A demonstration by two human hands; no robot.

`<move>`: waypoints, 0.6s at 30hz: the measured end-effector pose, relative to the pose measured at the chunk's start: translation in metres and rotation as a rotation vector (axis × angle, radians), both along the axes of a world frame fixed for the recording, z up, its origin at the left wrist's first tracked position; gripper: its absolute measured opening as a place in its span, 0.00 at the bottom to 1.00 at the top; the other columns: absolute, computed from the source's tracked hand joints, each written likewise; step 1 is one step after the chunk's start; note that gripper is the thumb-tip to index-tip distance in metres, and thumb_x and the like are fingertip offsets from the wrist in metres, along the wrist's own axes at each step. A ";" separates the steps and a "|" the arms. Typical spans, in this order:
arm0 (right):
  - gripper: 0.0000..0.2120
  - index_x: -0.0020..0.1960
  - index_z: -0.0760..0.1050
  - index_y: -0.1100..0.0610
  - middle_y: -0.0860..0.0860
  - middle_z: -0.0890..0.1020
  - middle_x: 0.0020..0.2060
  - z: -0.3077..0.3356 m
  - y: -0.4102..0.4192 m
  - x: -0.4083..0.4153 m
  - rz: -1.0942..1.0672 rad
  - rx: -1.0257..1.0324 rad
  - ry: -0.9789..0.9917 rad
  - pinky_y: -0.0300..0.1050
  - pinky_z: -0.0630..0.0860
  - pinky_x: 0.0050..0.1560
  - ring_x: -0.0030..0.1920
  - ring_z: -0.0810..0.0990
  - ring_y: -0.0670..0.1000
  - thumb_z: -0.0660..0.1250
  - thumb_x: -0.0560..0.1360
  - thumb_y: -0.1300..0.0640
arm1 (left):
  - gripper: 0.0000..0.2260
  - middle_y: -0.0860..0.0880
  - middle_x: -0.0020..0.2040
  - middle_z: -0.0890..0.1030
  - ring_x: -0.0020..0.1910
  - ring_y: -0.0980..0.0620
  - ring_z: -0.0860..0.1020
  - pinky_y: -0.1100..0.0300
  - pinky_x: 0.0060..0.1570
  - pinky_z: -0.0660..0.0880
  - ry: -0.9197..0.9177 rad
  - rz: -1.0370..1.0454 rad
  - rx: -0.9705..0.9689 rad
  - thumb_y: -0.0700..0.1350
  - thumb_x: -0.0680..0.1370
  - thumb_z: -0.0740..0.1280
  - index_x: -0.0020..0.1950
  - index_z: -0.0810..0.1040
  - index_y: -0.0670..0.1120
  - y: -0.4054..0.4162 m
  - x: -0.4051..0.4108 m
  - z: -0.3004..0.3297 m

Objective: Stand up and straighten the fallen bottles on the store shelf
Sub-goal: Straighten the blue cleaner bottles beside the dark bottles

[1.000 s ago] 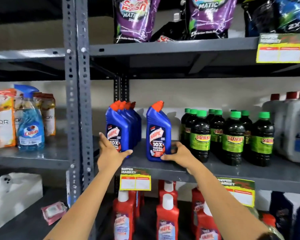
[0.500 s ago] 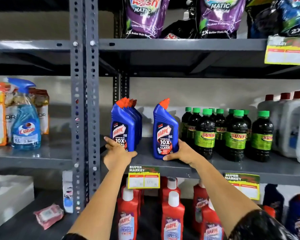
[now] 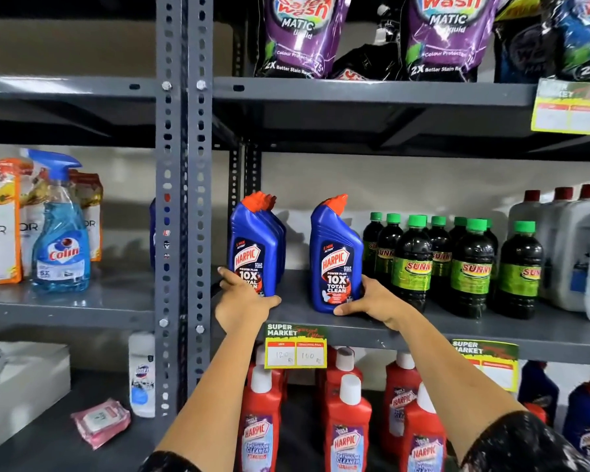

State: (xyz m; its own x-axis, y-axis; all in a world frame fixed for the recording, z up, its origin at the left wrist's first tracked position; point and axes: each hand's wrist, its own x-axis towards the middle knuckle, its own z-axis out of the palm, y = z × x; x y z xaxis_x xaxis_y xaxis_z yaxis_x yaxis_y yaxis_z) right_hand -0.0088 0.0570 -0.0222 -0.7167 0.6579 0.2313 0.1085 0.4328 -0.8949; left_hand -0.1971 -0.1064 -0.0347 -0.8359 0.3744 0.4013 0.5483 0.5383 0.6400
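Observation:
Two blue Harpic bottles with orange caps stand upright on the grey middle shelf (image 3: 423, 330). My left hand (image 3: 241, 301) wraps the base of the left blue Harpic bottle (image 3: 252, 243), which heads a row of the same bottles behind it. My right hand (image 3: 375, 301) grips the lower right side of the single blue Harpic bottle (image 3: 334, 257), standing apart to the right. Both labels face forward.
Dark Sunny bottles with green caps (image 3: 440, 264) stand just right of my right hand, white jugs (image 3: 566, 247) beyond. A perforated grey upright (image 3: 184, 199) is left of my left hand. Red Harpic bottles (image 3: 348, 424) fill the shelf below; price tags (image 3: 295, 347) hang on the edge.
Both hands stay on the same two blue bottles. The right bottle has turned slightly so its label faces more forward. The camera has moved closer and shifted left.

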 end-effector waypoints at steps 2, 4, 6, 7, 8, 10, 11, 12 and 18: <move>0.37 0.63 0.73 0.58 0.53 0.85 0.52 0.000 -0.001 0.000 -0.004 0.002 -0.004 0.45 0.77 0.57 0.53 0.83 0.50 0.82 0.57 0.65 | 0.58 0.39 0.69 0.68 0.58 0.38 0.77 0.49 0.49 0.75 -0.001 0.000 0.006 0.61 0.64 0.75 0.76 0.40 0.39 0.000 0.000 0.000; 0.37 0.63 0.72 0.58 0.53 0.85 0.52 0.000 -0.001 0.000 -0.005 -0.003 -0.010 0.47 0.77 0.59 0.54 0.82 0.50 0.82 0.57 0.65 | 0.58 0.38 0.69 0.68 0.58 0.38 0.77 0.49 0.49 0.75 -0.001 -0.003 0.015 0.61 0.63 0.75 0.76 0.41 0.39 0.000 0.001 0.000; 0.38 0.64 0.72 0.57 0.53 0.85 0.53 0.000 0.000 0.000 -0.004 -0.014 -0.019 0.47 0.76 0.59 0.55 0.82 0.50 0.82 0.57 0.66 | 0.58 0.38 0.69 0.68 0.57 0.38 0.78 0.49 0.49 0.75 -0.002 -0.007 0.025 0.61 0.63 0.75 0.76 0.41 0.39 -0.001 0.001 -0.001; 0.39 0.64 0.72 0.57 0.53 0.84 0.53 0.001 -0.001 0.000 -0.002 -0.017 -0.026 0.47 0.76 0.60 0.55 0.82 0.50 0.82 0.57 0.66 | 0.59 0.38 0.69 0.68 0.57 0.38 0.78 0.49 0.49 0.75 0.000 -0.008 0.032 0.61 0.63 0.75 0.76 0.40 0.39 -0.001 0.002 -0.001; 0.39 0.64 0.71 0.57 0.53 0.84 0.53 0.002 -0.002 0.001 0.001 -0.018 -0.033 0.48 0.76 0.60 0.55 0.82 0.50 0.82 0.57 0.66 | 0.60 0.38 0.68 0.69 0.57 0.38 0.78 0.49 0.48 0.75 0.006 -0.009 0.040 0.62 0.63 0.75 0.76 0.38 0.40 -0.001 0.002 -0.002; 0.40 0.65 0.70 0.57 0.53 0.84 0.54 0.004 -0.004 0.001 0.007 -0.014 -0.050 0.49 0.75 0.63 0.56 0.81 0.50 0.82 0.57 0.66 | 0.62 0.38 0.66 0.69 0.56 0.38 0.77 0.49 0.46 0.75 0.026 -0.007 0.051 0.64 0.62 0.75 0.76 0.35 0.41 0.000 0.002 -0.003; 0.40 0.65 0.70 0.57 0.53 0.83 0.55 0.005 -0.005 0.002 0.010 -0.005 -0.055 0.48 0.74 0.63 0.57 0.80 0.50 0.81 0.57 0.67 | 0.63 0.37 0.66 0.69 0.57 0.39 0.76 0.48 0.46 0.75 0.038 -0.005 0.056 0.65 0.61 0.75 0.76 0.35 0.42 -0.001 0.001 -0.003; 0.39 0.65 0.69 0.57 0.53 0.83 0.55 0.006 -0.007 0.004 0.007 0.008 -0.058 0.48 0.74 0.62 0.57 0.80 0.50 0.81 0.58 0.67 | 0.63 0.37 0.67 0.68 0.59 0.39 0.75 0.48 0.46 0.75 0.049 -0.006 0.061 0.65 0.61 0.75 0.76 0.35 0.42 -0.001 0.001 -0.003; 0.29 0.60 0.69 0.57 0.59 0.81 0.50 -0.002 -0.002 0.054 -0.048 0.063 -0.090 0.39 0.78 0.48 0.46 0.81 0.50 0.78 0.64 0.65 | 0.58 0.36 0.74 0.61 0.72 0.37 0.63 0.39 0.56 0.74 0.126 -0.023 0.230 0.63 0.64 0.75 0.77 0.41 0.41 -0.006 0.005 -0.006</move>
